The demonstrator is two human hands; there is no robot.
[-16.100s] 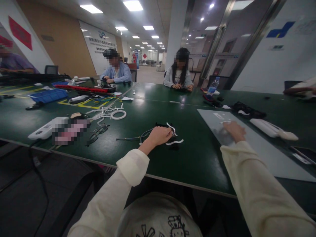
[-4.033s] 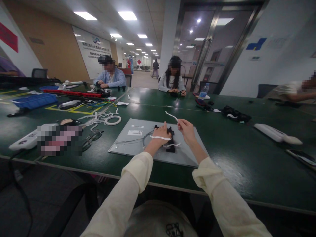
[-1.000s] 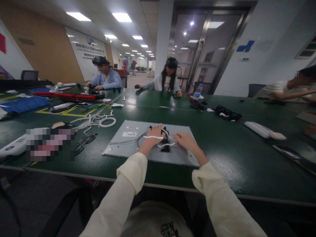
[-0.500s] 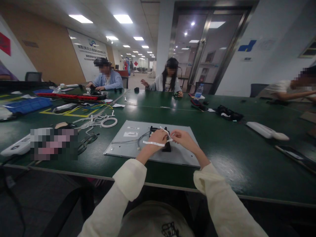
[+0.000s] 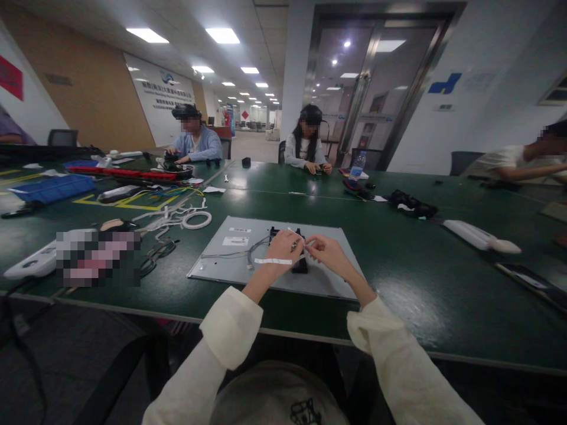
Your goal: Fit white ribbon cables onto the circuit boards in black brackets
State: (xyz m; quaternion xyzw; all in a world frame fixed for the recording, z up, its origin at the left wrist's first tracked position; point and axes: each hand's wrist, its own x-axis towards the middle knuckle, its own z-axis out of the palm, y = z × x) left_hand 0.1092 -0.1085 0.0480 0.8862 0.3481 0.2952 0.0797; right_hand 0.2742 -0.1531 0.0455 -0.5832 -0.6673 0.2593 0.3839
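A flat grey metal panel (image 5: pixel 230 267) lies on the green table, with two labels and grey cables (image 5: pixel 225 255) at its left part. On it stands a black part (image 5: pixel 300 264), partly covered by my hands. My left hand (image 5: pixel 283 248) is closed over the black part's upper left; a white strip (image 5: pixel 273 261) runs across its wrist. My right hand (image 5: pixel 326 252) pinches the thin white strip near the left fingertips, at the black part's right side. What the left fingers hold is hidden.
Left on the table (image 5: pixel 146 301) are white cable coils (image 5: pixel 196 220), a power strip (image 5: pixel 33 261), glasses and a blue tray (image 5: pixel 54 189). Right are a black strap bundle (image 5: pixel 411 204), a white device (image 5: pixel 481 236) and a bottle (image 5: pixel 357 166). Several people sit around.
My right fingers have closed in toward the left fingertips, and the white strip between the hands looks shorter. Across the table, a person's raised hand has come down to the other hand.
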